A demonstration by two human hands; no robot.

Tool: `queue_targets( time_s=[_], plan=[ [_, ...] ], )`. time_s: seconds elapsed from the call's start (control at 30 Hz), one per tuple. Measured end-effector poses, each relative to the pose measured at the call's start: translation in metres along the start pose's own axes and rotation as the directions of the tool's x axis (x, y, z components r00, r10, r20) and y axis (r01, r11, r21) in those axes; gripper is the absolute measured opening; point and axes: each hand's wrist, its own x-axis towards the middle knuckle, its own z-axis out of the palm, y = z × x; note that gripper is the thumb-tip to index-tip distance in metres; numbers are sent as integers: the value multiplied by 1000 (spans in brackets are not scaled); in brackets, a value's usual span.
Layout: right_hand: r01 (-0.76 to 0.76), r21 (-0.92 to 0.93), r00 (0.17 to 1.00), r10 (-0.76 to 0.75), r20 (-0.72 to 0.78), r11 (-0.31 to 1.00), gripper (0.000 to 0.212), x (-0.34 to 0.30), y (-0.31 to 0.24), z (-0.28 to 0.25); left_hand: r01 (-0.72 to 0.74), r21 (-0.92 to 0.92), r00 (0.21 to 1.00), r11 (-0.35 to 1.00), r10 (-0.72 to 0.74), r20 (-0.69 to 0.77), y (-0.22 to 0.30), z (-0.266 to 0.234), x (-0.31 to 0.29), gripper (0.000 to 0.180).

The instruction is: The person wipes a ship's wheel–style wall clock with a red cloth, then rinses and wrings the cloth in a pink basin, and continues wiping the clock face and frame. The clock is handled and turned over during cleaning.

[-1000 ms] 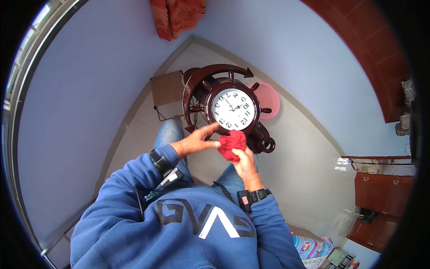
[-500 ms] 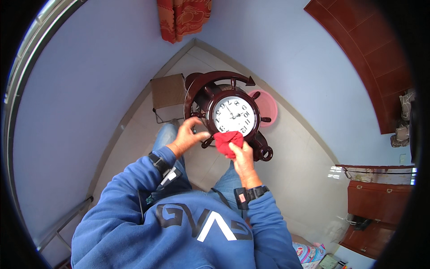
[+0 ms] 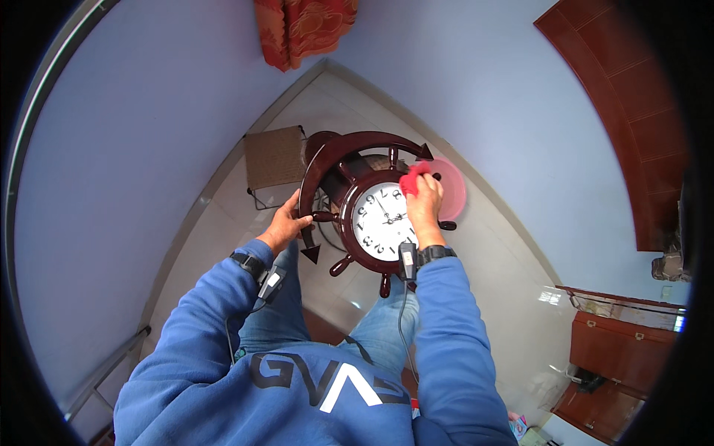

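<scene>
A dark red-brown wall clock (image 3: pixel 370 225) shaped like a ship's wheel with an anchor lies face up before me, its white dial turned upside down to my view. My left hand (image 3: pixel 284 224) is closed on the anchor's curved arm at the left, beside one wheel handle. With my right hand (image 3: pixel 425 204) I press a red cloth (image 3: pixel 410 181) onto the wheel rim at the upper right of the dial. That hand and wrist cover part of the dial's right side. What bears the clock from below is mostly hidden.
Left of the clock stands a small stool with a brown woven seat (image 3: pixel 274 157). A pink basin (image 3: pixel 452 192) sits on the tiled floor to the right. Pale blue walls (image 3: pixel 446 82) meet at the far corner, where a red patterned curtain (image 3: pixel 305 30) hangs.
My right hand has carried the red cloth from the dial's lower edge up to the rim at the upper right. My left hand has moved left and taken hold of the anchor's arm.
</scene>
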Motion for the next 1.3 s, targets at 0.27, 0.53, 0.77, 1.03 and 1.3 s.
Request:
queue_targets(
  time_s=[0.27,0.53,0.77,1.03,1.3],
  plan=[
    [446,168,845,-476,246,879,30,-30,-105,27,-89,15,996,996,89,-12,-8,-2,3,85],
    [642,114,712,-645,278,758,26,-43,-109,15,-90,-74,995,993,87,-43,-16,0,5,82],
    [186,-96,971,-168,167,978,36,12,-24,8,-120,-113,986,986,105,-129,-8,12,-6,93],
    [74,-194,959,-17,284,978,37,-106,23,-77,-74,-149,985,986,49,-163,-15,11,-5,92],
    [-42,-225,971,93,221,974,38,-114,9,-74,-114,-64,992,991,109,-69,-12,5,0,80]
  ],
)
